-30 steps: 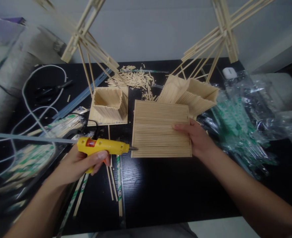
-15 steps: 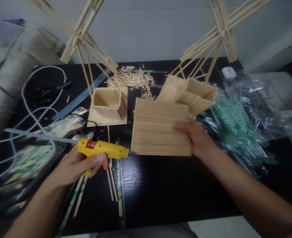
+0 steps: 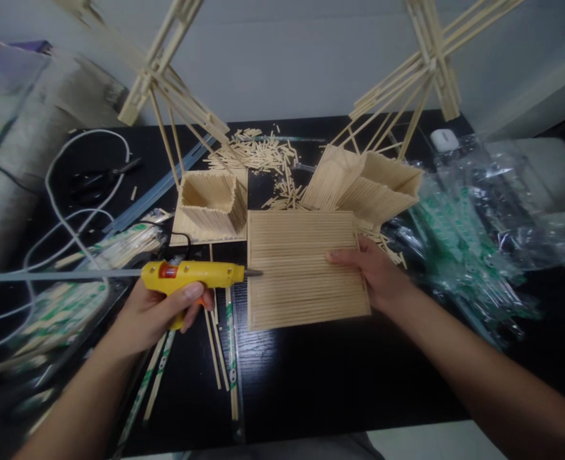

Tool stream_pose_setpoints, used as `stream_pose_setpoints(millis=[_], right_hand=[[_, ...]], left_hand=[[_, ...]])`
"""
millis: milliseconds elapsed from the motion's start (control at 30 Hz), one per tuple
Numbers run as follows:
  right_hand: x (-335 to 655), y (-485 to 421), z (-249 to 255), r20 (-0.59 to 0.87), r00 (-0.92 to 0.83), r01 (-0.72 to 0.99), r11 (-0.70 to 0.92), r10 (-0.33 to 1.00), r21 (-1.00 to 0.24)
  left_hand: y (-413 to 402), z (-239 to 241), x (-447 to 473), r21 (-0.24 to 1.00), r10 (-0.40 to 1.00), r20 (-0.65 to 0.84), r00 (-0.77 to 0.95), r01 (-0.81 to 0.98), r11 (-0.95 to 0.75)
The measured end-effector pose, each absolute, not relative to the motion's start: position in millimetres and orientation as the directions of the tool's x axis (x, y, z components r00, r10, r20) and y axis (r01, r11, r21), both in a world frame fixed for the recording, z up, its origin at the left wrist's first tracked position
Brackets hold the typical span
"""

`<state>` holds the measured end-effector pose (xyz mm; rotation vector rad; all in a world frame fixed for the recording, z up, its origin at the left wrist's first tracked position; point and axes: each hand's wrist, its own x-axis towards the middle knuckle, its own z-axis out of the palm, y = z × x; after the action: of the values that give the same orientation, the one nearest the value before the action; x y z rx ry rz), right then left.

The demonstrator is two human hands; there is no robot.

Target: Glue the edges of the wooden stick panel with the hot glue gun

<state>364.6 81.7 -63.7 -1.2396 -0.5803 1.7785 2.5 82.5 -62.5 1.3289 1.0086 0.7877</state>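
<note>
My left hand (image 3: pixel 160 313) is closed around a yellow glue gun (image 3: pixel 191 276), a glue stick jutting out of its back to the left. Its nozzle touches the left edge of a flat square panel of glued sticks (image 3: pixel 296 265) lying on the black table (image 3: pixel 321 377). My right hand (image 3: pixel 373 271) grips the panel's right edge, thumb on top.
An open stick box on a base (image 3: pixel 211 203) and a folded stick structure (image 3: pixel 363 182) stand behind the panel, under tall stick frames. Cut stick bits (image 3: pixel 258 152), white cables (image 3: pixel 71 211), scissors (image 3: pixel 98 179), wrapped chopsticks (image 3: pixel 119 246) and plastic wrappers (image 3: pixel 459 249) lie around. Loose sticks (image 3: pixel 225 351) are near the front.
The panel has been pulled nearer and slightly left, and turned a little. The glue gun's nozzle now sits higher along the panel's left edge.
</note>
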Motion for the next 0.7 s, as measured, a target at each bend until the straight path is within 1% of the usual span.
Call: stream_pose_setpoints(millis=[267, 367, 433, 600, 700], right_hand=[[362, 79, -62, -0.512, -0.189, -0.364, -0.544, 0.838, -0.756], [362, 79, -63, -0.515, -0.179, -0.371, -0.542, 0.838, -0.754], [362, 80, -63, -0.519, -0.156, -0.382, -0.536, 0.840, -0.753], [365, 84, -63, -0.509, -0.081, -0.384, -0.498, 0.857, -0.778], [366, 86, -62, -0.506, -0.054, -0.376, -0.487, 0.861, -0.788]], left_hand=[[85, -54, 11, 0.995, 0.948, -0.093, 0.304, 0.052, 0.081], [85, -53, 12, 0.997, 0.957, -0.075, 0.280, 0.043, 0.066], [84, -54, 10, 0.996, 0.949, -0.080, 0.305, 0.062, 0.064], [80, -60, -1, 0.980, 0.901, -0.141, 0.411, 0.188, 0.068], [79, -61, -4, 0.977, 0.891, -0.147, 0.430, 0.202, 0.064]])
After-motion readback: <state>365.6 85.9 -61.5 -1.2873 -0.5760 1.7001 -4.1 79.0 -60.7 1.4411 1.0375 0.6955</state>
